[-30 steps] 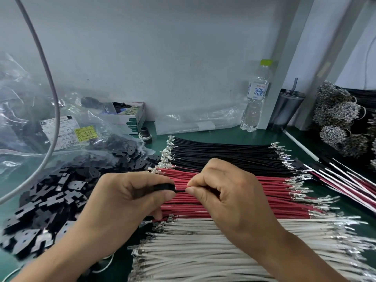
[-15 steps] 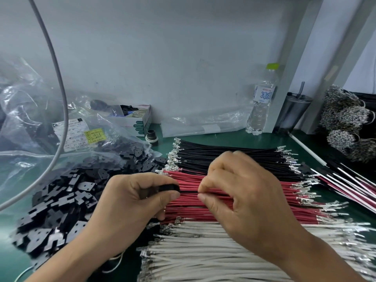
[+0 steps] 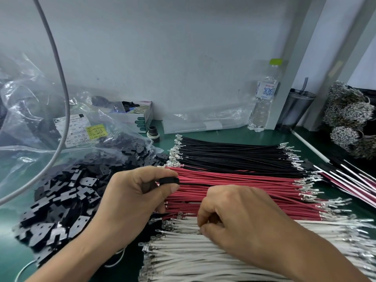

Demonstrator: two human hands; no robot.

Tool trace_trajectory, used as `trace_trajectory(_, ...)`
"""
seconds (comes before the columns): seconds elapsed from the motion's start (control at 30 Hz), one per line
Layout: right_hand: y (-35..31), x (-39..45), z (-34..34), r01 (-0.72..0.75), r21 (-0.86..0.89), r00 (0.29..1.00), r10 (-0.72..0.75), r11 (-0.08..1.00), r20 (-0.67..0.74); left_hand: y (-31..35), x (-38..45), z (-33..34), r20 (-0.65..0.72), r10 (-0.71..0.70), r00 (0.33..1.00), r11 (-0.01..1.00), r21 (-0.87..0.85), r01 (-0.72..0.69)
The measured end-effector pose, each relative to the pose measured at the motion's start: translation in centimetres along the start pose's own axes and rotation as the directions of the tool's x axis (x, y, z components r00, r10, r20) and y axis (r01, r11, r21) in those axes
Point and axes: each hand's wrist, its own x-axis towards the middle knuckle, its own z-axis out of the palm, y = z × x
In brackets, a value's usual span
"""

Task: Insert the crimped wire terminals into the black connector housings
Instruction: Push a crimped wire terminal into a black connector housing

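Black connector housing (image 3: pixel 168 181), one black wire (image 3: pixel 193 183) already seated, pinched in the left hand (image 3: pixel 136 202) over the red wires (image 3: pixel 244 192). Right hand (image 3: pixel 240 218), fingers curled, picks at the white wires (image 3: pixel 183 261); its catch is hidden. Next, probably: align a terminal with an empty cavity.

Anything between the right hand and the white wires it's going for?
Nothing visible. The right hand is already down on the near end of the white wires, fingers curled at their terminal ends. The left hand holds the black connector housing apart, above the red wires.
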Motion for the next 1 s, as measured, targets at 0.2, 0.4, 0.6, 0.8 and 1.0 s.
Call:
trace_trajectory(0.2,0.0,0.0,0.1,0.003,0.006,1.000,-0.003,1.000,-0.002,-0.1,0.1,0.1,-0.008,-0.037,0.999,0.999,-0.035,0.037)
trace_trajectory(0.4,1.5,0.6,-0.7,-0.058,0.252,0.986,0.094,0.966,-0.135,0.2,0.4,-0.2,-0.004,-0.067,0.998,0.995,-0.075,0.066)
trace_trajectory(0.6,1.5,0.6,-0.3,0.034,0.191,0.913,0.047,0.981,-0.405,0.8,0.3,-0.5,0.073,-0.138,0.988,0.974,-0.169,0.149)
trace_trajectory(0.8,2.1,0.8,-0.4,0.124,0.155,0.861,-0.029,0.980,-0.508,0.8,0.5,-0.6,0.081,-0.180,0.980,0.950,-0.244,0.195)
trace_trajectory(1.0,2.3,0.9,-0.5,0.213,0.144,0.827,-0.100,0.966,-0.553,0.8,0.6,-0.8,0.106,-0.209,0.972,0.939,-0.257,0.230)
